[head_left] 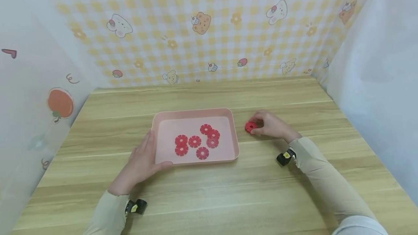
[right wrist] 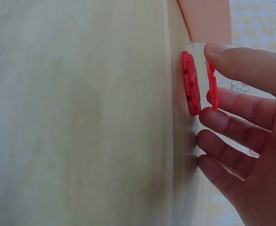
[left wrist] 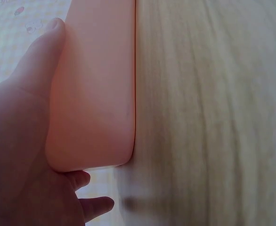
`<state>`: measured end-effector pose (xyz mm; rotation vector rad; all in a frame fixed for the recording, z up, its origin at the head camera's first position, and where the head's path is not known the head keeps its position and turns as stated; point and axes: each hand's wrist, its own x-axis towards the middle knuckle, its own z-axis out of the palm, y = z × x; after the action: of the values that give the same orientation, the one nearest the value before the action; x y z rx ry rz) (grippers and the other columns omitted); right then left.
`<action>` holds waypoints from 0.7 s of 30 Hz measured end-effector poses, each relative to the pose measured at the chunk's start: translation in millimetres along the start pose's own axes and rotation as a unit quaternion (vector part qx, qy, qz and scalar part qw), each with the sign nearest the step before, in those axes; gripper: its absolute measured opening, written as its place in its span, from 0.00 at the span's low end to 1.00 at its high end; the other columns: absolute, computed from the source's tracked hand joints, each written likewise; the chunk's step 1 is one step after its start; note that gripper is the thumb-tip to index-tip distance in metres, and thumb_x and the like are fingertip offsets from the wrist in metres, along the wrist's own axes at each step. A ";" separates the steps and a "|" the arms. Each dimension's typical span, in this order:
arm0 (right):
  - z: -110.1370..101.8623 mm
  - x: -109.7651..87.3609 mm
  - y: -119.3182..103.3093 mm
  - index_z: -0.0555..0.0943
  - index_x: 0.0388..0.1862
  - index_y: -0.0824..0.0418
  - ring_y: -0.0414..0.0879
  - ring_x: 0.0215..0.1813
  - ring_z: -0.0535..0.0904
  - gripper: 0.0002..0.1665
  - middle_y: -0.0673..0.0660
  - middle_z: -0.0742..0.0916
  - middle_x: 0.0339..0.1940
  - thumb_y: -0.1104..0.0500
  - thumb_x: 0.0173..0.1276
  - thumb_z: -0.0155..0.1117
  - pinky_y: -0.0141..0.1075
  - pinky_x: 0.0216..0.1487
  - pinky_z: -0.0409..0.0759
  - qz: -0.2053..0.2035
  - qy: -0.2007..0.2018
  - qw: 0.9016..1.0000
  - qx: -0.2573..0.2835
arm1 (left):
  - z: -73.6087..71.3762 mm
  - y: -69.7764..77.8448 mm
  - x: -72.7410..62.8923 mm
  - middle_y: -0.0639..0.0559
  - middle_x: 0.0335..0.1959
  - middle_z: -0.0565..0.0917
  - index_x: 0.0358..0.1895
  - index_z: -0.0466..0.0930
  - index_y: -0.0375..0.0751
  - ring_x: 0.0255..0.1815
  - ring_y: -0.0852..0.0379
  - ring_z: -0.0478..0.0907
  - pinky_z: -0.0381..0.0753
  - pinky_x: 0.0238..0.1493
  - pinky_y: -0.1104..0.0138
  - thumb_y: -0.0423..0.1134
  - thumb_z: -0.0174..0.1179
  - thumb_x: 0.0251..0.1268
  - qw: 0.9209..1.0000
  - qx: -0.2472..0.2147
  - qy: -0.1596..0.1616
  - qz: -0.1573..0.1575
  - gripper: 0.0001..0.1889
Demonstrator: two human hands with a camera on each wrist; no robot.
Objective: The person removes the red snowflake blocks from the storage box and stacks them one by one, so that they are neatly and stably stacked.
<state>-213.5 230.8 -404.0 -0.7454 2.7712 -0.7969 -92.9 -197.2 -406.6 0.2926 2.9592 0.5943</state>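
Note:
A pink tray (head_left: 236, 133) lies on the table with several red, notched, flower-like discs (head_left: 195, 141) inside, some overlapping. My left hand (head_left: 143, 157) rests at its front left corner, fingers straight along the left side and thumb along the front rim. In the left wrist view the thumb (left wrist: 46, 54) lies along the tray's edge (left wrist: 93, 89). To the tray's right, my right hand (head_left: 272, 125) pinches a red disc (right wrist: 213, 89) between thumb and fingers, tilted on edge in the right wrist view. Just under it, more red discs (right wrist: 190, 84) lie together on the table.
The wood-grain table (head_left: 222, 195) runs back to a yellow checked cloth (head_left: 183, 53) with cartoon prints. White sheets hang at the left (head_left: 29, 93) and right (head_left: 375, 64). Each wrist wears a small black camera.

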 end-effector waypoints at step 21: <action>2.9 0.4 5.7 0.83 0.49 0.61 0.47 0.46 0.78 0.23 0.54 0.82 0.44 0.56 0.54 0.75 0.43 0.52 0.78 0.004 -0.006 1.000 0.000 | -3.2 1.6 -0.2 0.30 0.76 0.43 0.74 0.34 0.26 0.75 0.32 0.45 0.53 0.61 0.28 0.71 0.62 0.48 1.000 -0.001 -0.004 0.000 0.67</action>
<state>-215.5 233.5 -409.5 -0.7372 2.7614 -0.7882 -92.8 -197.0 -403.0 0.2924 2.9510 0.5961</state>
